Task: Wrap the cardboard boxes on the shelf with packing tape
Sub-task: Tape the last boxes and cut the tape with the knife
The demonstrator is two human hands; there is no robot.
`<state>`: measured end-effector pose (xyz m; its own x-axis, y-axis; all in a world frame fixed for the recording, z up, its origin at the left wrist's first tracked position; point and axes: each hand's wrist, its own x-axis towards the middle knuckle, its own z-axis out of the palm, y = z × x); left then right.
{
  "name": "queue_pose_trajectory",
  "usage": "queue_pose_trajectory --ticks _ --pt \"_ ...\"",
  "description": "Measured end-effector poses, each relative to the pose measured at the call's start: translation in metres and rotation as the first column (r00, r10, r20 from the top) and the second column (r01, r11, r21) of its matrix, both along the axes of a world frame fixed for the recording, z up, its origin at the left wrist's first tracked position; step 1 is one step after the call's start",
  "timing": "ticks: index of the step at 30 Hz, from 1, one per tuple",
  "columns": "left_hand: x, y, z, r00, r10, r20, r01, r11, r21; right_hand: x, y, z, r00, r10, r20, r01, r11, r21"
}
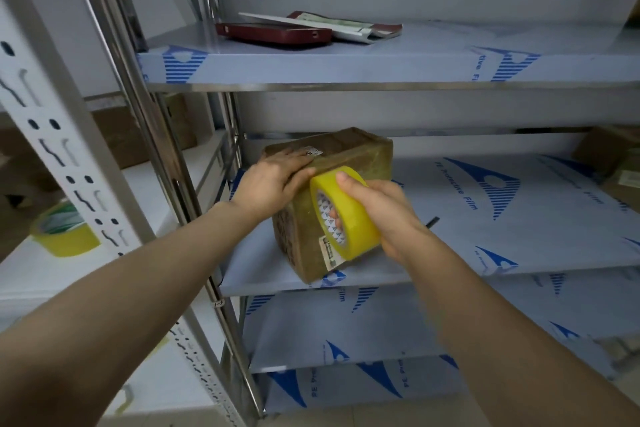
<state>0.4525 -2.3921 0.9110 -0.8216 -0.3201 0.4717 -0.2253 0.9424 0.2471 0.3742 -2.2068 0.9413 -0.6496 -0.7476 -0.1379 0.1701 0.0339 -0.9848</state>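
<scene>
**While left hand pins box, right hand grips tape roll**

Left hand (273, 180): flat on top of the cardboard box (346, 152), fingers straight, thumb at the near top edge. Right hand (384, 215): grasping the yellow tape roll (358, 230), thumb over the outer face, fingers through the core. The roll is pressed against the box's near face.

Hard to make out:
- The roll and right hand hide much of that face, so I can't tell if a strip runs from roll to box.
- Label (330, 253) low on the box is unreadable.
- Small black item (433, 221) behind the right wrist can't be identified.
- More boxes (609, 152) at far right are cut off by the frame.

The box sits at the left end of the middle shelf (485, 218), near the steel post (166, 149), with its near corner at the front lip. The shelf surface to its right is open film-covered sheet.

The upper shelf holds a red case (273, 33) and papers (346, 26). The left rack holds a second tape roll (64, 236).
</scene>
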Motion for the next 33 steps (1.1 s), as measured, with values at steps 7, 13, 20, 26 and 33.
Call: queue_pose_trajectory --ticks 7,13,20,26,33 --pt "0.006 -0.015 0.012 0.994 0.107 -0.006 -0.090 0.864 0.495 -0.019 -0.022 0.035 0.985 0.157 -0.065 -0.158 0.987 -0.019" --pt "0.002 -0.038 -0.023 0.948 0.306 -0.084 -0.121 0.593 0.796 -0.019 -0.073 0.023 0.982 0.076 -0.171 -0.061 0.994 0.091" --pt "-0.012 -0.052 -0.089 0.821 0.566 -0.076 0.058 0.051 0.997 -0.024 -0.132 -0.003 0.965 0.124 -0.230 -0.072 0.972 0.221" --pt "-0.028 -0.049 -0.105 0.764 0.636 -0.110 0.013 0.154 0.988 -0.035 -0.139 -0.020 0.987 0.153 -0.057 -0.138 0.968 0.209" --pt "-0.032 -0.053 -0.107 0.775 0.622 -0.116 -0.050 0.242 0.969 -0.023 -0.125 -0.010 0.971 0.152 -0.183 -0.099 0.957 0.272"
